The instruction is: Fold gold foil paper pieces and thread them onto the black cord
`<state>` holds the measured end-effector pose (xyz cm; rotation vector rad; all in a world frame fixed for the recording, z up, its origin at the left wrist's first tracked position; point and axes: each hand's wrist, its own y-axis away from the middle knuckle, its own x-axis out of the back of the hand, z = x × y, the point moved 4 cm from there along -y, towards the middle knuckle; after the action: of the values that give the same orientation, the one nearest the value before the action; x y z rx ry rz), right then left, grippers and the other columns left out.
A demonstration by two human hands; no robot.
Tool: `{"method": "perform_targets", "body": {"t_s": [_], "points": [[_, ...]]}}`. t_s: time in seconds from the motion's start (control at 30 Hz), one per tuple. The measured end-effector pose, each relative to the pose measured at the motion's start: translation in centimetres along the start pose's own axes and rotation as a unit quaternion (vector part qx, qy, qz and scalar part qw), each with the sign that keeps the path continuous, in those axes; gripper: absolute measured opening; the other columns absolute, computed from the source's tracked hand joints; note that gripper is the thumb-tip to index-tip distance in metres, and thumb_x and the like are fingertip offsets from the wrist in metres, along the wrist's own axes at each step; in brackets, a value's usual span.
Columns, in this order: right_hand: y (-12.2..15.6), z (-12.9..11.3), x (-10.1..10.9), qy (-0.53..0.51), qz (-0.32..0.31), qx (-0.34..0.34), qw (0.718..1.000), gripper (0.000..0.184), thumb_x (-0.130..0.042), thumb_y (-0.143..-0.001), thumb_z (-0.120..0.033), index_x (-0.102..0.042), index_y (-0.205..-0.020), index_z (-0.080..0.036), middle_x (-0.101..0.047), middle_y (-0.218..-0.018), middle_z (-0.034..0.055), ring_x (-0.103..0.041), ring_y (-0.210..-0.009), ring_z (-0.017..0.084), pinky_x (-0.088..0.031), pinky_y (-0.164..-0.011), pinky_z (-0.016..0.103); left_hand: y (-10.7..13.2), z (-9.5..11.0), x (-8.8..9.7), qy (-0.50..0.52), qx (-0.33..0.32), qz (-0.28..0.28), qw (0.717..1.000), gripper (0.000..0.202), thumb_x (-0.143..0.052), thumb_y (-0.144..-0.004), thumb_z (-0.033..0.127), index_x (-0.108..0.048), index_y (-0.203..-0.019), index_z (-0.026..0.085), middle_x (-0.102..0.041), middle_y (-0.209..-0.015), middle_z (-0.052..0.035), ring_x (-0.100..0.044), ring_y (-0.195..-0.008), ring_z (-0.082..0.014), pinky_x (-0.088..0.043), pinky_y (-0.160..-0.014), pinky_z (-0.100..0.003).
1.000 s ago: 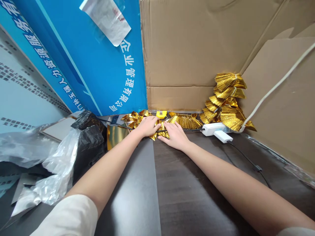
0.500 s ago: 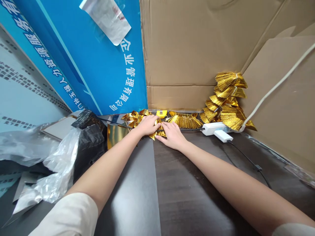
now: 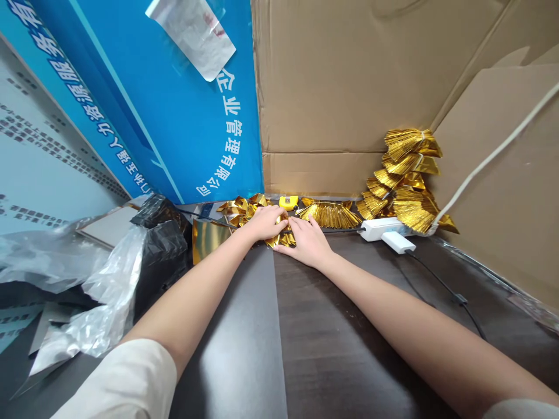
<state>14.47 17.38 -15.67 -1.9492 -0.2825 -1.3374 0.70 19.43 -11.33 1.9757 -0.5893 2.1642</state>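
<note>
Short, loose, off-white sleeves [image 3: 126,378], plain and lightly creased, leave both slender forearms [image 3: 205,270] bare.

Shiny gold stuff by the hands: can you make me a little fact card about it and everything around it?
Left hand: palm down, at the crinkly gold foil
Right hand: at the same foil, fingertips close to the left hand
Just behind hands: small yellow object
Right side: stacked gold fans beside a white power strip
Left side: black plastic, clear plastic
Back: blue panel, brown cardboard
</note>
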Motion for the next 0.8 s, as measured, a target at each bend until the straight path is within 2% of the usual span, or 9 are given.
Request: {"method": "perform_targets", "body": {"t_s": [0.27,0.37,0.47,0.57,0.63,0.7,0.8], "points": [[0.2,-0.3,0.3,-0.008,0.011,-0.003,1.000,0.084,-0.059,-0.091,-0.069,-0.054,-0.143,-0.004,-0.057,-0.143,0.0209,-0.052,-0.136,0.033,-0.021,-0.127,0.055,0.1,0.2,0.2,0.008,-0.007,0.005,1.000,0.030,-0.041,-0.101,0.037,-0.065,-0.109,0.021,-0.069,-0.120,-0.0080,-0.060,-0.119,-0.0269,-0.042,-0.104,-0.045],[0.5,-0.1,0.6,-0.008,0.013,0.005,1.000,0.082,-0.057,-0.093,-0.067,-0.051,-0.147,-0.005,-0.053,-0.149,0.0189,-0.048,-0.140,0.031,-0.018,-0.128,0.054,0.2,-0.1,0.7,0.006,-0.007,0.011,1.000,0.034,-0.040,-0.102,0.038,-0.063,-0.120,0.022,-0.066,-0.129,-0.0082,-0.057,-0.125,-0.0273,-0.041,-0.106,-0.046],[0.9,0.4,0.8,-0.003,0.013,0.001,1.000,0.089,-0.053,-0.093,-0.070,-0.047,-0.150,-0.002,-0.048,-0.153,0.0199,-0.043,-0.144,0.032,-0.016,-0.129,0.056,0.2,-0.8,1.5,0.002,-0.003,0.024,1.000,0.039,-0.036,-0.103,0.036,-0.059,-0.133,0.025,-0.062,-0.139,-0.0068,-0.052,-0.134,-0.0272,-0.036,-0.111,-0.047],[1.2,0.9,1.0,0.006,0.004,0.001,1.000,0.095,-0.052,-0.091,-0.074,-0.046,-0.151,-0.001,-0.047,-0.154,0.0207,-0.041,-0.146,0.034,-0.014,-0.129,0.059,0.2,-1.5,1.8,-0.003,-0.001,0.014,1.000,0.039,-0.039,-0.102,0.038,-0.063,-0.130,0.025,-0.063,-0.138,-0.0068,-0.053,-0.133,-0.0280,-0.035,-0.112,-0.048],[1.4,1.1,1.0,0.014,-0.004,0.007,1.000,0.095,-0.054,-0.090,-0.074,-0.046,-0.152,-0.002,-0.046,-0.154,0.0202,-0.041,-0.146,0.035,-0.012,-0.129,0.059,0.3,-1.8,1.7,-0.005,-0.003,-0.002,1.000,0.041,-0.041,-0.102,0.041,-0.061,-0.134,0.026,-0.063,-0.139,-0.0067,-0.054,-0.133,-0.0284,-0.035,-0.113,-0.049],[1.5,1.1,1.0,0.023,-0.012,0.011,1.000,0.093,-0.053,-0.091,-0.072,-0.046,-0.152,-0.002,-0.046,-0.155,0.0201,-0.040,-0.147,0.035,-0.010,-0.129,0.058,0.4,-1.8,1.5,-0.007,-0.002,-0.014,1.000,0.044,-0.041,-0.102,0.041,-0.059,-0.139,0.026,-0.063,-0.140,-0.0066,-0.054,-0.133,-0.0287,-0.035,-0.114,-0.050],[1.5,0.7,0.9,0.036,-0.022,0.004,0.999,0.091,-0.050,-0.094,-0.069,-0.044,-0.153,0.001,-0.045,-0.155,0.0213,-0.039,-0.147,0.036,-0.010,-0.129,0.058,0.5,-1.5,1.2,-0.012,0.001,-0.024,1.000,0.044,-0.041,-0.101,0.039,-0.062,-0.137,0.026,-0.065,-0.138,-0.0066,-0.054,-0.133,-0.0300,-0.035,-0.114,-0.051]]}}
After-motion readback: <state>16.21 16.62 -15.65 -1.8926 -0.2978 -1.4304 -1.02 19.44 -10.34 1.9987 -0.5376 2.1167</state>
